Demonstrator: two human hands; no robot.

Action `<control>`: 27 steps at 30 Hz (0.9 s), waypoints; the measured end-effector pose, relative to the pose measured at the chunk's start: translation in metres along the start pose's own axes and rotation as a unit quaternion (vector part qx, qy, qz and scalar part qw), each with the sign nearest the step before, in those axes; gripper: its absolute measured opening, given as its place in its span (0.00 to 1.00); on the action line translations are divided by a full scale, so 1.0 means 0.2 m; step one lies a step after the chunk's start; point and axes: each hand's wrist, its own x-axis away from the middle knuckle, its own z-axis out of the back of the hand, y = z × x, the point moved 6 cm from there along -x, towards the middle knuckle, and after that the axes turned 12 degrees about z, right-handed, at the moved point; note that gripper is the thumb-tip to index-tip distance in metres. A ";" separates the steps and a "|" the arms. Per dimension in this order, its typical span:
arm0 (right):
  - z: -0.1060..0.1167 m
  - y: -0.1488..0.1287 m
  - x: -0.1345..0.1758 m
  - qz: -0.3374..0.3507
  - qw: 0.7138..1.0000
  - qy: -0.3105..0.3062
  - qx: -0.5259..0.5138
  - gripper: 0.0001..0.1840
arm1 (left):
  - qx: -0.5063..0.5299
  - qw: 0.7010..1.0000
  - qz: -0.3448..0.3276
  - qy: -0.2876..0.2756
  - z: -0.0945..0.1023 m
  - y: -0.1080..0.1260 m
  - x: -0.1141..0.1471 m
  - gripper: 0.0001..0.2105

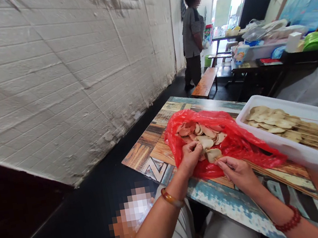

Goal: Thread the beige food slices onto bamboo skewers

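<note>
Table point(152, 152): it is holding everything, and its painted top is showing at the left.
White tray point(302, 154): it is sitting just beside the bag on the right, holding finished sticks, and it is crowding that side.
Red bag point(236, 142): it is lying open and floppy, with soft slices inside.
Left hand point(190, 156): it is curling over the bag, pinching 1 slice at its edge.
Right hand point(237, 171): it is closing thumb and finger on a thin stick point(282, 179).
Slice point(213, 154): it is sitting between both hands, looking light, thin and bendy, probably easy to tear, so holding the edges seems best.
</note>
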 end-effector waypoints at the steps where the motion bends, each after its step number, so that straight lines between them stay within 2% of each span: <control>1: 0.00 0.00 0.00 0.001 1.000 -0.001 0.000 0.17 | -0.004 1.000 0.000 -0.003 0.00 0.00 0.00 0.13; 5: -0.01 0.01 0.00 -0.008 1.000 -0.003 -0.011 0.18 | -0.025 1.000 0.001 -0.012 -0.01 0.00 0.00 0.13; 11: -0.03 0.05 0.00 -0.040 0.995 0.000 -0.087 0.20 | -0.049 0.999 -0.012 -0.018 0.00 0.00 -0.01 0.12; 15: -0.04 0.08 -0.01 -0.060 0.986 0.007 -0.153 0.20 | -0.003 0.999 -0.002 -0.038 0.00 -0.03 -0.03 0.13; 19: -0.04 0.06 -0.03 -0.072 0.976 0.022 -0.203 0.21 | 0.075 0.997 0.020 -0.026 0.03 -0.04 -0.05 0.16; 25: -0.04 0.03 -0.05 -0.085 0.975 0.027 -0.205 0.23 | 0.071 0.990 0.045 -0.113 -0.02 -0.05 -0.05 0.17; 27: -0.04 0.04 -0.04 -0.087 0.974 0.022 -0.209 0.22 | 0.066 0.989 0.051 -0.125 -0.02 -0.05 -0.04 0.16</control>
